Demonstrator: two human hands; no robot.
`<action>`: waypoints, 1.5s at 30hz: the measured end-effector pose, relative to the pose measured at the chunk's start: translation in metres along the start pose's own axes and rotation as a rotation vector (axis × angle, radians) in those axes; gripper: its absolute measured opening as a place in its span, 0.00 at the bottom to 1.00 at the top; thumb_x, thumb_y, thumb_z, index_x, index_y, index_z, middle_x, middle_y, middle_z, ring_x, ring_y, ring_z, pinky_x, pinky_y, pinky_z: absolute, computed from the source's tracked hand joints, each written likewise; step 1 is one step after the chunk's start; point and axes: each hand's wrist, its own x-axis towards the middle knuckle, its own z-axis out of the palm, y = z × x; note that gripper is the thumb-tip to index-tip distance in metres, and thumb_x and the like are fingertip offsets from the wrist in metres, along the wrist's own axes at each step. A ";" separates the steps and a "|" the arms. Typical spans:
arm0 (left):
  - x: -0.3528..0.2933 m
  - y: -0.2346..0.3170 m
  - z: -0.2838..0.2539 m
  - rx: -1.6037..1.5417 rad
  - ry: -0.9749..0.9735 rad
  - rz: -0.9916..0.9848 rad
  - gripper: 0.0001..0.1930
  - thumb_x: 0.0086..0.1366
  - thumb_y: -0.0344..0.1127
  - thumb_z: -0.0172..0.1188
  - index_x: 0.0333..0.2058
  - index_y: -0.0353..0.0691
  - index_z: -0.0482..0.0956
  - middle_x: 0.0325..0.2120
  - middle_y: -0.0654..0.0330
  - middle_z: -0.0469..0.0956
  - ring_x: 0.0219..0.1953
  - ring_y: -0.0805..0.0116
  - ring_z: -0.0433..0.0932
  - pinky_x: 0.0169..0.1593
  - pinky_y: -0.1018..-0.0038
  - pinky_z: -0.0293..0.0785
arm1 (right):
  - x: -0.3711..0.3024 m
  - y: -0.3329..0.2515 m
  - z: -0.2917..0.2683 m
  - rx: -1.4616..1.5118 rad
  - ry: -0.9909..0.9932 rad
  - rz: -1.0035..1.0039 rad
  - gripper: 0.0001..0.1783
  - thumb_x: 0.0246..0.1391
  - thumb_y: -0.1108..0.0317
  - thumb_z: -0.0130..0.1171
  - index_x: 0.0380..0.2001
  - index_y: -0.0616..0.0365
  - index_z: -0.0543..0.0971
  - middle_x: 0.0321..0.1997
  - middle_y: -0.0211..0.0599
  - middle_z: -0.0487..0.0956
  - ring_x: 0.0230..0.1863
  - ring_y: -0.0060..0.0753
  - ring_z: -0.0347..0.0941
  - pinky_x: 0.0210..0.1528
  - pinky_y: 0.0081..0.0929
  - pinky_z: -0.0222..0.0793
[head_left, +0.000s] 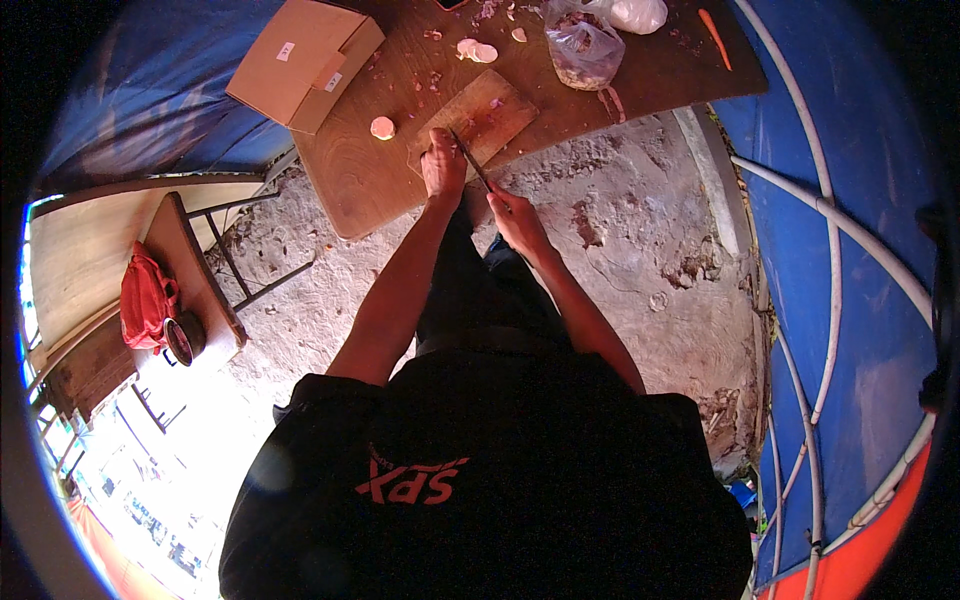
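My right hand point(517, 222) is closed around the handle of a knife point(473, 163), whose dark blade points up and left across a wooden cutting board point(510, 112). At the board's left edge, my left hand point(443, 168) is closed with its fingers curled down close to the blade tip. Whatever those fingers hold is hidden or too small to name. A few small purplish scraps lie on the board. To its left is a round pale piece point(382, 128), and several pale round slices point(478, 50) lie beyond it on the brown table point(345, 190).
A cardboard box point(290, 62) stands at the table's far left. Toward the far right are a clear plastic bag point(583, 50) of purplish bits, a white bag point(638, 14) and a long thin orange thing point(715, 40). Left, a red bag point(147, 300) rests on a bench. Pale pipes point(830, 210) cross blue tarp.
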 end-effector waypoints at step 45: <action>-0.008 -0.017 -0.002 -0.420 0.103 -0.197 0.10 0.62 0.28 0.57 0.41 0.38 0.69 0.27 0.51 0.82 0.33 0.50 0.83 0.36 0.60 0.78 | 0.000 0.025 -0.016 0.244 -0.089 0.178 0.25 0.68 0.50 0.50 0.64 0.46 0.71 0.14 0.18 0.61 0.12 0.13 0.57 0.13 0.19 0.53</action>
